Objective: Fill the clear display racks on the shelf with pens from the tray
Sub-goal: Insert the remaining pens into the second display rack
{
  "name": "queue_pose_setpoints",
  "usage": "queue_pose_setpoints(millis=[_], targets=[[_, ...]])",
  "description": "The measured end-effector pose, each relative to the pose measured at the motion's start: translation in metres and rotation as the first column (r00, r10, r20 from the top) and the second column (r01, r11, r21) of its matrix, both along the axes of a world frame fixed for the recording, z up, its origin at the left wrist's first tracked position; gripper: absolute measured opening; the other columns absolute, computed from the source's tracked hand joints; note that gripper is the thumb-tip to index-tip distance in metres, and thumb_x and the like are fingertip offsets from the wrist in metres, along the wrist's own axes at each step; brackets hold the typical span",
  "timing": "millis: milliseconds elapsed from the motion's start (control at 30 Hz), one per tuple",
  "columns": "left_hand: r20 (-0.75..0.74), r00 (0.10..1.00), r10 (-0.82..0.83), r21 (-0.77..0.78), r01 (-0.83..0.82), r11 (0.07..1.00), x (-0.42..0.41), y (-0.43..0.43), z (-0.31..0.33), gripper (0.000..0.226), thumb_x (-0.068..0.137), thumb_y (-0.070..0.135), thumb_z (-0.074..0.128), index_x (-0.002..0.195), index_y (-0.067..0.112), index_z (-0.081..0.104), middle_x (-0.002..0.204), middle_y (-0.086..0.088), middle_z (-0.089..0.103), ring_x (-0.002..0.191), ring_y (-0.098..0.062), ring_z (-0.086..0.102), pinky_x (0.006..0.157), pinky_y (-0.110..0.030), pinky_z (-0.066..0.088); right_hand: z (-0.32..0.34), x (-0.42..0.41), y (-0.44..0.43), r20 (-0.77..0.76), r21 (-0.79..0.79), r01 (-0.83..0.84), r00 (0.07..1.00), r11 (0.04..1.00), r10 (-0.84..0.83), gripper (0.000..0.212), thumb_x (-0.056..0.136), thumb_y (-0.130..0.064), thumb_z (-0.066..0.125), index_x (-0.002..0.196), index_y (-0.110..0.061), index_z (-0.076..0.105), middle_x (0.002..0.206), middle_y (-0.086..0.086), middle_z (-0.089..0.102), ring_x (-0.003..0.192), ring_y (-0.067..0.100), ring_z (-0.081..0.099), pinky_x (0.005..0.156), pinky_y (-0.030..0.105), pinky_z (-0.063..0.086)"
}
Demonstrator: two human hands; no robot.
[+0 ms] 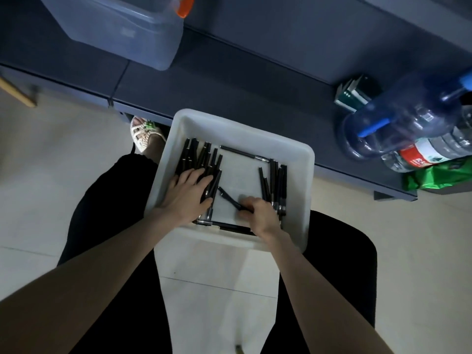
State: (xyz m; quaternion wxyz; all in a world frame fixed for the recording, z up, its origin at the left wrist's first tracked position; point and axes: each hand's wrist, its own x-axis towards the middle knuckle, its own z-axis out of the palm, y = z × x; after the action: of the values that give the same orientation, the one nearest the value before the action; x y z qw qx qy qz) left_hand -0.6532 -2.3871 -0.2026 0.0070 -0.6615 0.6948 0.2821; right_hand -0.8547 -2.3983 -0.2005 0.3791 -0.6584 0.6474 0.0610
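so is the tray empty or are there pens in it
Not empty: the white tray holds black pens heaped left and right; the right hand grips one.

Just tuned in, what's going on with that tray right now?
A seated person has the white tray across their knees. The left hand lies flat on the left pile of black pens, while the right hand grips a single pen in the middle of the tray. The right pile lies untouched. No display racks show in this view.
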Motion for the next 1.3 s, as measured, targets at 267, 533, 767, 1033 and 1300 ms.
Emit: queue_pose_setpoints(millis=[267,533,767,1033,1300], targets=[[-0.317,0.937,-0.144,-0.196,0.084,0.977,-0.008,-0.025,0.045,0.039,0.094,0.019,0.052,0.133,0.014,0.051,0.129,-0.006,0.052,0.119,-0.023,0.048,0.099,-0.038,0.039,0.059,0.004,-0.035,0.187,-0.071,-0.024,0.982,0.997,0.037,0.033,0.092,-0.005,0.056,0.124,-0.008,0.061,0.115,0.009,0.059,0.090,0.013,0.053,0.076,0.010,0.033],[-0.485,0.872,-0.059,-0.304,-0.105,0.947,-0.018,-0.065,0.144,0.020,0.088,0.014,0.063,0.106,0.010,0.069,0.097,-0.005,0.069,0.091,-0.019,0.062,0.089,-0.030,0.045,0.197,-0.025,-0.079,0.534,-0.225,0.374,0.820,0.900,-0.208,0.020,0.069,-0.001,0.080,0.084,-0.009,0.069,0.068,0.001,0.063,0.059,0.003,0.059,0.065,0.023,0.051],[-0.675,0.733,-0.082,-0.351,-0.221,0.910,-0.054,-0.092,0.229,0.015,0.085,0.005,0.065,0.099,0.005,0.068,0.078,-0.006,0.066,0.063,-0.008,0.063,0.064,-0.015,0.052,0.294,-0.034,-0.083,0.836,-0.308,0.659,0.532,0.687,-0.135,0.037,0.073,0.009,0.074,0.103,-0.005,0.057,0.076,0.006,0.063,0.062,0.008,0.062,0.059,0.016,0.051],[-0.491,0.846,-0.208,-0.581,-0.140,0.802,-0.086,-0.147,0.299,0.038,0.091,0.022,0.059,0.127,0.009,0.055,0.125,-0.005,0.058,0.119,-0.018,0.052,0.100,-0.025,0.038,0.367,-0.049,-0.135,0.778,-0.546,0.713,0.626,0.440,-0.047,0.036,0.075,-0.004,0.076,0.095,-0.022,0.053,0.081,0.001,0.060,0.061,0.007,0.056,0.072,0.025,0.055],[-0.016,0.996,-0.091,-0.680,0.056,0.731,-0.086,-0.219,0.318,0.048,0.096,0.038,0.043,0.142,0.024,0.035,0.144,-0.002,0.031,0.133,-0.025,0.026,0.109,-0.046,0.020,0.398,-0.061,-0.212,0.677,-0.705,0.643,0.736,0.298,0.013,0.032,0.083,0.000,0.068,0.110,-0.011,0.055,0.080,0.000,0.056,0.064,0.007,0.052,0.060,0.002,0.039]])
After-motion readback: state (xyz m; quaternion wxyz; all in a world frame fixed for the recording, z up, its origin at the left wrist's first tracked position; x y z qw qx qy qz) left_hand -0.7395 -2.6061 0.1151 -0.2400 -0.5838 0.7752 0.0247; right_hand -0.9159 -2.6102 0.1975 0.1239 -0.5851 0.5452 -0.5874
